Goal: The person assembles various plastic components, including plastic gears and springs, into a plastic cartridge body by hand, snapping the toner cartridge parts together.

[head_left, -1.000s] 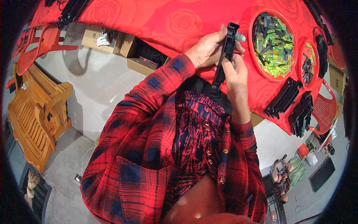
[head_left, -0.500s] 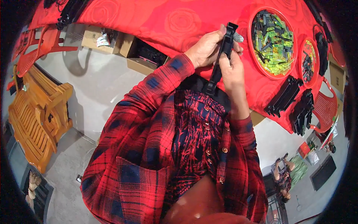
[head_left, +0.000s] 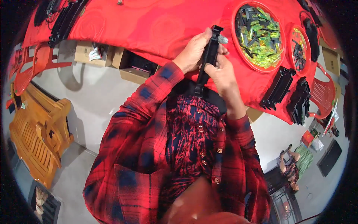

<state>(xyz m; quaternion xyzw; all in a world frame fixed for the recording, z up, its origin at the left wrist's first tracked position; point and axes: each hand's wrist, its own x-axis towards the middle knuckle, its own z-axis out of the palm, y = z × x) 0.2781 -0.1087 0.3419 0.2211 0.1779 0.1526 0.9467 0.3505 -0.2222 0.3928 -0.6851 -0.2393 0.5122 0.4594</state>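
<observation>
A long black plastic bar (head_left: pixel 209 56) with a blocky end slants over the table's front edge, its lower end close to my shirt. My left hand (head_left: pixel 193 53) is closed around its upper part, the thumb near the blocky end. Lower on the bar's right side, my right hand (head_left: pixel 222 75) grips it between thumb and fingers. A silvery-grey covering (head_left: pixel 222 39) shows on a fingertip just right of the bar. Close by on the right, a round red tray (head_left: pixel 234 37) holds many yellow-green transparent pieces and black pieces.
A smaller red tray (head_left: pixel 308 56) with small dark pieces stands further right. Stacks of black bars (head_left: pixel 278 88) lie at the red-covered table's (head_left: pixel 156 28) right edge, more black bars (head_left: pixel 67 22) at far left. Cardboard boxes (head_left: pixel 132 74), a wooden bench (head_left: pixel 35 127) and red chairs (head_left: pixel 322 91) stand around; a person (head_left: pixel 290 170) is at lower right.
The bar has turned in my hands and shows a broader face. Both hands keep hold of it. The whole view has shifted slightly, with the trays now further left in the picture.
</observation>
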